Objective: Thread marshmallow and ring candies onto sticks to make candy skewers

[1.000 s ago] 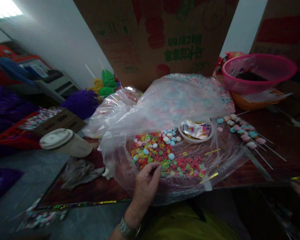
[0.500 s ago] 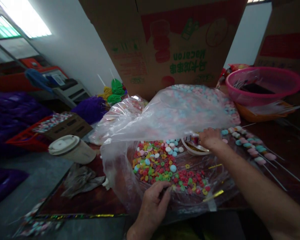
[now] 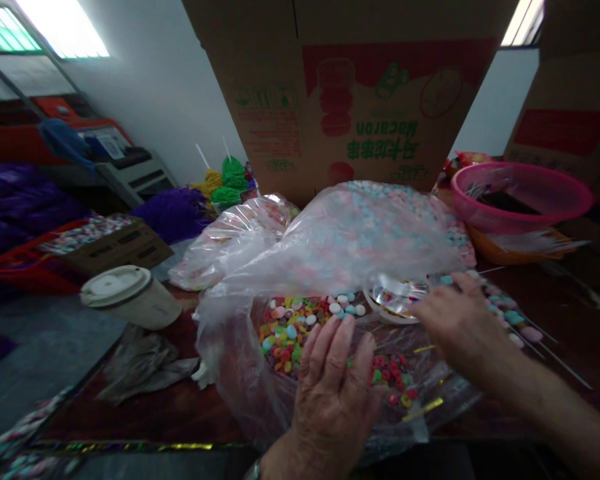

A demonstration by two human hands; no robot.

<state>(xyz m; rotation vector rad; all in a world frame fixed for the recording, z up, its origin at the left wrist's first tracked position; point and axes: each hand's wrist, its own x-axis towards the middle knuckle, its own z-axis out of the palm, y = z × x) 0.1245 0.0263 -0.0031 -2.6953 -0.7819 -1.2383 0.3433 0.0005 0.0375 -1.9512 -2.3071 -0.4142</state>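
My left hand [image 3: 330, 393] is stretched out palm down, fingers extended, over the ring-shaped gummy candies [image 3: 390, 373] on a clear plastic sheet [image 3: 240, 373]. It hides part of the candy pile. My right hand [image 3: 455, 320] is blurred by motion at the right rim of a white bowl [image 3: 380, 312] with shiny foil pieces [image 3: 397, 293] in it. Whether its fingers hold anything does not show. Small pink, white and blue candies [image 3: 350, 308] lie left of the bowl. Skewers of pastel marshmallows [image 3: 513, 313] lie beyond my right hand, partly hidden by it.
A large clear bag of pastel marshmallows [image 3: 375, 227] stands behind the bowl, before a cardboard box [image 3: 395, 67]. On the right is a pink basket [image 3: 525, 220]. A lidded white cup [image 3: 135, 300] and a crumpled grey cloth [image 3: 145, 367] lie at the left.
My left hand has gone from curled fingers at the candies' near edge to lying stretched over them. My right hand has drawn back rightward from the bowl, where more silvery foil now shows.
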